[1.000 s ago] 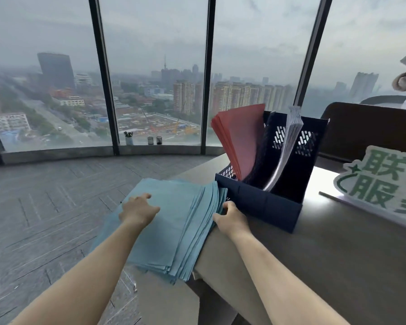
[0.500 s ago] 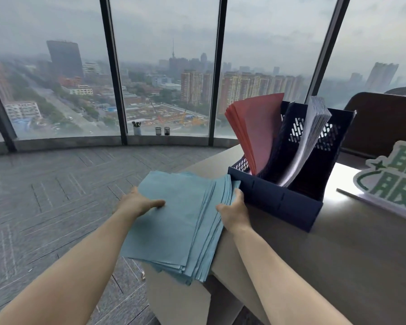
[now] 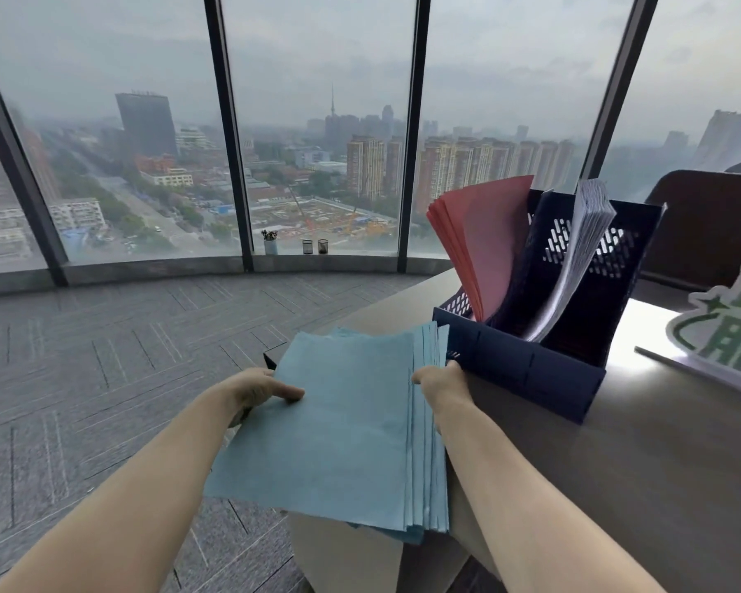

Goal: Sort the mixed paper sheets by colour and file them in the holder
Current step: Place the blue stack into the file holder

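A stack of blue paper sheets (image 3: 347, 434) lies across the table's left corner and overhangs the edge. My left hand (image 3: 259, 389) grips its left edge, thumb on top and fingers underneath. My right hand (image 3: 443, 380) grips the stack's right edge near the far end, close to the holder. The dark blue holder (image 3: 527, 370) stands just right of the stack. Red sheets (image 3: 484, 246) lean in its left slot and white sheets (image 3: 582, 250) in the slot to the right.
The brown table (image 3: 617, 464) runs off to the right. A white-and-green sign (image 3: 728, 327) lies at its right edge, and a dark chair back (image 3: 711, 224) stands behind it. Grey carpet floor (image 3: 103, 357) and tall windows are to the left, with small cups (image 3: 313, 246) on the sill.
The blue stack has been squared up and turned more lengthwise. My left hand moved from on top of the sheets to gripping the left edge. The view drifted left.
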Tool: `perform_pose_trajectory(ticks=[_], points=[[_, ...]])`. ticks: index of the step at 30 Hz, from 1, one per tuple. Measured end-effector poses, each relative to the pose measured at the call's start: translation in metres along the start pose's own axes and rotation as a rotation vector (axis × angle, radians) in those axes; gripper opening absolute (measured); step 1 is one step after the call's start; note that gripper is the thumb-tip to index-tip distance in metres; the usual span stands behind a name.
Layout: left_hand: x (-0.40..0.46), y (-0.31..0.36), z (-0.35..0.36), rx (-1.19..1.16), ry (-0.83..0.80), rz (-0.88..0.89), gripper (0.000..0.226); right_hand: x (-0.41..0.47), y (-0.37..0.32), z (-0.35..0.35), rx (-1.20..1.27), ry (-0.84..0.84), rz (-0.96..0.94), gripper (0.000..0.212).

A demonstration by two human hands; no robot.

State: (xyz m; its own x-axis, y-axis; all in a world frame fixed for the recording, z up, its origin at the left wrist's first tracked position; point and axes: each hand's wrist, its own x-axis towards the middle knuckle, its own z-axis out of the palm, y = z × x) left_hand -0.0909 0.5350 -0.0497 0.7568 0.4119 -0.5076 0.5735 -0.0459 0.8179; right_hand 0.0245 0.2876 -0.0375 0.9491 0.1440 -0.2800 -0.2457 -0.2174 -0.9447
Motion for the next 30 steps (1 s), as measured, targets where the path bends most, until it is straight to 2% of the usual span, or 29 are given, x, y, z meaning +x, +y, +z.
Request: perform_pose_trajectory(ticks=[3, 5, 8, 11, 12, 15, 18, 22, 25, 30], points=[[-0.005, -0.005, 0.005, -0.033, -0.010, 0.030, 0.038, -0.005, 0.004, -0.009, -0.094, -0.011, 0.009, 0.038], [-0.009, -0.007, 0.011, -0.059, 0.011, 0.045, 0.033, -0.008, 0.009, -0.013, -0.118, 0.023, -0.020, 0.032], [-0.008, -0.009, 0.021, -0.061, 0.043, 0.059, 0.026, -0.015, 0.014, -0.018, -0.121, 0.042, -0.051, 0.031], [-0.004, -0.011, 0.020, -0.045, 0.052, 0.062, 0.057, -0.018, 0.018, -0.027, -0.048, 0.015, -0.003, 0.035], [-0.006, -0.012, 0.020, -0.050, 0.019, 0.029, 0.059, -0.018, 0.018, -0.030, -0.019, 0.006, 0.019, 0.035], [-0.016, -0.010, 0.026, -0.048, -0.069, -0.063, 0.039, -0.019, 0.019, -0.037, 0.028, -0.024, 0.070, 0.033], [-0.020, -0.008, 0.025, -0.019, -0.097, -0.064, 0.036, -0.020, 0.016, -0.041, 0.030, -0.028, 0.112, 0.038], [-0.030, -0.001, 0.025, -0.018, -0.092, 0.049, 0.031, -0.020, 0.013, -0.043, 0.032, -0.089, 0.119, 0.045], [-0.036, -0.001, 0.024, -0.111, -0.069, 0.211, 0.032, -0.022, 0.016, -0.042, 0.134, -0.166, 0.080, 0.065], [-0.057, -0.003, 0.033, -0.274, 0.066, 0.424, 0.028, -0.043, 0.019, -0.048, 0.295, -0.163, 0.045, 0.052]])
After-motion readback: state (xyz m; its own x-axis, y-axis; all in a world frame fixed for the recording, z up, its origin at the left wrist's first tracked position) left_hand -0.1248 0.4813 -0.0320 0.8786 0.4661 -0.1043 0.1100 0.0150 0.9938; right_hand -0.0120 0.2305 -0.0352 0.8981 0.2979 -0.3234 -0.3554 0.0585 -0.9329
